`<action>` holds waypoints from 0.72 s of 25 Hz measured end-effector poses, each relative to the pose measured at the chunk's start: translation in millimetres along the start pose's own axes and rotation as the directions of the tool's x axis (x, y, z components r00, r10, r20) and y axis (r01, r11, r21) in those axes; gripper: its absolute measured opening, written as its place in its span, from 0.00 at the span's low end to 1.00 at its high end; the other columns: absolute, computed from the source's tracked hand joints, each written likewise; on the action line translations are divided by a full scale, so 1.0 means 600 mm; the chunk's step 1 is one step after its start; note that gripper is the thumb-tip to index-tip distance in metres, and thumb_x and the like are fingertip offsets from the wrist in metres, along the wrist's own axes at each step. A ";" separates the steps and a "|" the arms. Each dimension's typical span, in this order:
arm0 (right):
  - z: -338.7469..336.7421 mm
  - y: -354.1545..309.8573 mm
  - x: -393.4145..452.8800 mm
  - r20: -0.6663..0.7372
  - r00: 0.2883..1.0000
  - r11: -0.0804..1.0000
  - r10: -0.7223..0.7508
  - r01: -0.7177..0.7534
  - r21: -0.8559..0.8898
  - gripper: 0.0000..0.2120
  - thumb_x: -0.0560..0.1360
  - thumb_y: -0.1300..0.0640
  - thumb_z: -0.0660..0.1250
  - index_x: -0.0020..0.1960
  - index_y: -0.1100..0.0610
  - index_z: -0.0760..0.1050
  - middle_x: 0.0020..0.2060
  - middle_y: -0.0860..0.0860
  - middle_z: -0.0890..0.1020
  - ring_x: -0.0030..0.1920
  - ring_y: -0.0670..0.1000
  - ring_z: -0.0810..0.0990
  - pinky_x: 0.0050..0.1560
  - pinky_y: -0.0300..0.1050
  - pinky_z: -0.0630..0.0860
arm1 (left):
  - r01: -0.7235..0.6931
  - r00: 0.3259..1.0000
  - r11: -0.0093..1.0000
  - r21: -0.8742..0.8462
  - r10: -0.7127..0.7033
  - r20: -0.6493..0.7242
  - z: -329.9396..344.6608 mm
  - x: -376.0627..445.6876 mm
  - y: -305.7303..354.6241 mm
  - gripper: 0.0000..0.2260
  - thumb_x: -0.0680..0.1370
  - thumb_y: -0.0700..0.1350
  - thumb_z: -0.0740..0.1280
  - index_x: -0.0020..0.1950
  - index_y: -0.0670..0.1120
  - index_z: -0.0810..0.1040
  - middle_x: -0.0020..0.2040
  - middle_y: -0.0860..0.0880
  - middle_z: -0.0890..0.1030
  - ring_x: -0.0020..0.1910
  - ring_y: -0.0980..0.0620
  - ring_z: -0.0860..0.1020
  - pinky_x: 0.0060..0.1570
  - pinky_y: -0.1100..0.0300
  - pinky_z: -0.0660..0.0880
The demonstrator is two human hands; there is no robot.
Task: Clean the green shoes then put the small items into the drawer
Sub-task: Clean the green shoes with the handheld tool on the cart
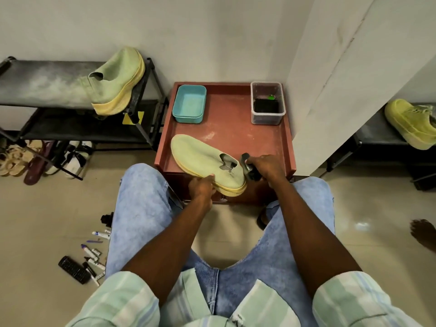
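Note:
A pale green shoe [200,156] with a yellow sole lies on the red-brown drawer cabinet [236,133], toe pointing far left, heel at the near edge. My left hand [200,187] grips its sole at the near side. My right hand [266,168] holds a dark brush [247,166] against the shoe's heel. The second green shoe [118,81] rests tilted on the top shelf of the black shoe rack [42,83] at the left. Small items [94,258], markers and tubes, plus a black comb-like brush [74,270], lie on the floor beside my left knee.
A teal box [188,103] and a clear tub [267,102] with dark contents stand at the back of the cabinet top. Sandals and shoes [42,159] lie under the rack. A mirror panel [410,123] on the right reflects a shoe. A bare foot [423,234] shows at the right edge.

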State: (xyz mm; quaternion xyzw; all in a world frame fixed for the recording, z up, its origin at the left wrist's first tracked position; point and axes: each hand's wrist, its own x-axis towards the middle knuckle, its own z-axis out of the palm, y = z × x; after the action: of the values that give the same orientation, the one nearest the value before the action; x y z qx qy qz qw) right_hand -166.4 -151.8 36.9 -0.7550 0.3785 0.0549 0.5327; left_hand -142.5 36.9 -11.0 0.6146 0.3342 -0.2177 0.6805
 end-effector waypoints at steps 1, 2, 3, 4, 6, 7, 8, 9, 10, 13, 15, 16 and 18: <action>-0.005 0.001 -0.001 0.075 0.997 0.998 0.021 -0.016 -0.060 0.13 0.67 0.51 0.74 0.42 0.61 0.81 0.37 0.56 0.84 0.34 0.54 0.82 0.28 0.42 0.75 | -0.077 0.996 0.993 0.084 0.080 -0.027 0.000 0.004 0.002 0.14 0.73 0.40 0.73 0.57 0.39 0.79 0.50 0.43 0.83 0.44 0.46 0.81 0.45 0.52 0.81; -0.009 0.001 -0.002 0.145 0.989 0.993 0.035 -0.018 -0.119 0.12 0.67 0.52 0.75 0.43 0.61 0.81 0.37 0.56 0.84 0.33 0.53 0.81 0.27 0.39 0.72 | -0.153 0.985 0.969 0.192 0.164 -0.045 0.000 0.009 0.007 0.13 0.72 0.40 0.73 0.55 0.39 0.79 0.49 0.43 0.83 0.44 0.46 0.80 0.48 0.52 0.81; -0.011 -0.001 -0.002 0.192 0.981 0.986 0.043 -0.011 -0.163 0.12 0.68 0.52 0.75 0.44 0.61 0.81 0.38 0.56 0.83 0.33 0.52 0.80 0.27 0.38 0.71 | -0.220 0.969 0.931 0.290 0.243 -0.047 -0.001 0.009 0.016 0.12 0.72 0.42 0.73 0.53 0.40 0.79 0.47 0.44 0.83 0.43 0.46 0.80 0.49 0.52 0.80; -0.012 -0.003 -0.001 0.211 0.977 0.983 0.040 0.000 -0.183 0.12 0.68 0.52 0.75 0.44 0.60 0.81 0.38 0.56 0.83 0.33 0.52 0.80 0.27 0.38 0.71 | -0.272 0.952 0.899 0.343 0.303 -0.040 -0.004 0.013 0.024 0.13 0.73 0.44 0.73 0.54 0.41 0.78 0.47 0.44 0.83 0.44 0.46 0.80 0.50 0.53 0.79; -0.010 -0.004 0.000 0.210 0.978 0.986 0.011 0.024 -0.164 0.11 0.70 0.52 0.74 0.44 0.60 0.80 0.37 0.55 0.83 0.32 0.51 0.79 0.27 0.39 0.71 | -0.312 0.942 0.888 0.336 0.337 -0.014 -0.011 0.014 0.038 0.22 0.74 0.50 0.72 0.63 0.41 0.75 0.52 0.45 0.81 0.51 0.46 0.80 0.54 0.51 0.79; -0.006 -0.005 -0.001 0.221 0.975 0.988 -0.005 0.038 -0.148 0.11 0.71 0.52 0.74 0.44 0.60 0.80 0.37 0.55 0.82 0.32 0.51 0.78 0.26 0.39 0.71 | -0.320 0.943 0.894 0.313 0.333 0.012 -0.013 0.007 0.044 0.25 0.75 0.53 0.71 0.66 0.41 0.73 0.55 0.45 0.80 0.53 0.46 0.79 0.56 0.50 0.78; -0.002 -0.007 -0.003 0.241 0.970 0.990 -0.018 0.051 -0.131 0.11 0.71 0.53 0.73 0.44 0.61 0.80 0.37 0.55 0.82 0.32 0.51 0.78 0.26 0.39 0.71 | -0.342 0.938 0.892 0.297 0.343 0.048 -0.014 -0.001 0.046 0.25 0.75 0.55 0.69 0.67 0.42 0.72 0.57 0.45 0.79 0.55 0.47 0.78 0.57 0.51 0.77; 0.003 -0.010 -0.008 0.258 0.966 0.993 -0.029 0.059 -0.106 0.11 0.72 0.53 0.73 0.46 0.62 0.80 0.37 0.56 0.82 0.33 0.51 0.79 0.26 0.39 0.71 | -0.379 0.925 0.878 0.293 0.372 0.083 -0.016 -0.013 0.045 0.25 0.75 0.58 0.68 0.65 0.43 0.73 0.56 0.46 0.79 0.55 0.47 0.77 0.56 0.51 0.76; 0.008 -0.012 -0.009 0.255 0.966 0.996 -0.038 0.058 -0.071 0.12 0.72 0.53 0.73 0.47 0.63 0.80 0.38 0.56 0.82 0.33 0.52 0.79 0.26 0.39 0.72 | -0.431 0.902 0.849 0.306 0.417 0.112 -0.020 -0.019 0.037 0.28 0.73 0.62 0.68 0.64 0.44 0.73 0.57 0.45 0.78 0.56 0.46 0.77 0.57 0.50 0.75; 0.018 -0.012 0.001 0.091 0.995 0.996 -0.032 0.024 0.083 0.11 0.71 0.53 0.73 0.45 0.61 0.80 0.39 0.57 0.83 0.35 0.54 0.82 0.28 0.42 0.76 | -0.502 0.858 0.715 0.486 0.483 0.175 -0.031 -0.054 0.001 0.48 0.64 0.69 0.72 0.76 0.48 0.59 0.72 0.44 0.65 0.69 0.45 0.67 0.66 0.46 0.70; 0.022 -0.013 0.009 -0.041 0.999 0.994 -0.023 0.027 0.107 0.09 0.71 0.51 0.72 0.42 0.57 0.78 0.40 0.55 0.84 0.40 0.55 0.83 0.36 0.47 0.81 | -0.541 0.817 0.571 0.618 0.532 0.223 -0.025 -0.067 -0.022 0.55 0.61 0.71 0.73 0.78 0.49 0.51 0.75 0.44 0.58 0.72 0.43 0.62 0.67 0.45 0.68; 0.025 -0.013 0.010 -0.083 0.996 0.995 -0.034 0.042 0.096 0.08 0.71 0.51 0.72 0.41 0.55 0.77 0.40 0.54 0.84 0.41 0.55 0.84 0.40 0.50 0.82 | -0.554 0.796 0.499 0.666 0.552 0.249 -0.018 -0.068 -0.031 0.57 0.60 0.71 0.73 0.78 0.49 0.49 0.75 0.42 0.57 0.73 0.42 0.60 0.67 0.44 0.67; 0.031 -0.012 0.004 -0.128 0.988 0.994 -0.090 0.097 0.050 0.08 0.71 0.50 0.71 0.44 0.55 0.77 0.41 0.53 0.84 0.42 0.54 0.83 0.44 0.50 0.82 | -0.514 0.803 0.456 0.727 0.553 0.221 0.001 -0.063 -0.044 0.58 0.60 0.68 0.75 0.78 0.46 0.47 0.76 0.38 0.55 0.74 0.39 0.58 0.69 0.43 0.64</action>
State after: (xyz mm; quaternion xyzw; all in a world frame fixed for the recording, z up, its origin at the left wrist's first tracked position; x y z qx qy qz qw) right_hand -154.5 -136.2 33.5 -0.7584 0.3770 -0.0285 0.5308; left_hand -186.6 28.0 -2.0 0.9179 0.0182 -0.0978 0.3842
